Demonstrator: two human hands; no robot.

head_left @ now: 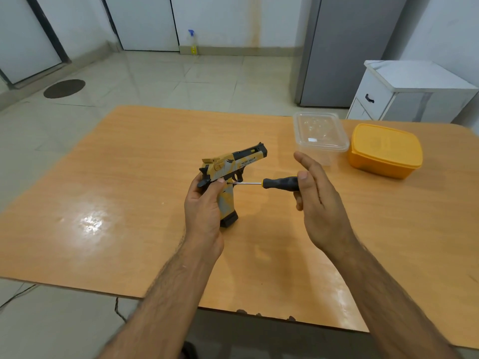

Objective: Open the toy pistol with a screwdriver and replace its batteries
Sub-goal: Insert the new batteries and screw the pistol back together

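Note:
A yellow, grey and black toy pistol (233, 167) stands upright above the middle of the table, its muzzle pointing right and away. My left hand (203, 208) is wrapped around its grip from behind. A screwdriver with a black handle (281, 183) lies level, its thin metal shaft touching the pistol's side just above the grip. My right hand (315, 195) holds the handle's end between thumb and palm, with the other fingers stretched out.
The wooden table (124, 177) fills the middle of the view. At its far right stand a clear plastic box (320, 133) and a yellow lidded box (385, 150). Beyond are a white cabinet (404, 94) and a tiled floor.

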